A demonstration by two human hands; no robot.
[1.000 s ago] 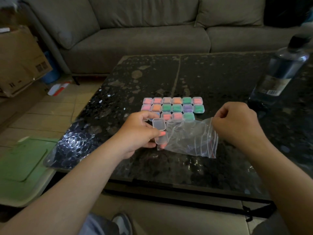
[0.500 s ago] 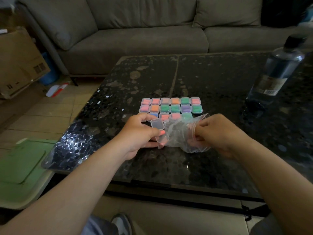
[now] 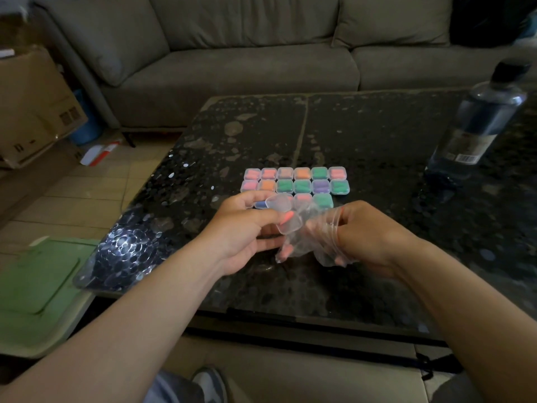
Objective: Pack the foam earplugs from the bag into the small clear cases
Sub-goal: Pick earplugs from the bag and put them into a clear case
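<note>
Near the front edge of the table [image 3: 377,135]: we held both hands just above the top, close together, so the work sat right before the packed rows.
Left hand [image 3: 241,231]: our thumb and fingers pinched an open clear case [image 3: 286,221]. Its lid was hinged back and its mouth was turned toward the bag, we judged for filling straight from it.
Right hand [image 3: 369,237]: our fingers curled round the crumpled bag [image 3: 316,245], bunching it against the case. We could not tell whether they pinched anything through the plastic.
Earplugs [image 3: 319,173]: most lay inside the shut cases. Pinkish shapes showed low in the bag, but we could not tell plug from fingertip.
Packed cases [image 3: 295,186]: they stood in three touching rows toward the middle of the table, just beyond our hands, which hid part of the near row.
Progress: we judged the packing far along.
Bottle [image 3: 479,120]: it stood near the right edge, well apart from the work.
Front left corner: a heap of clear shiny pieces [image 3: 125,251] lay there, too blurred to name.
</note>
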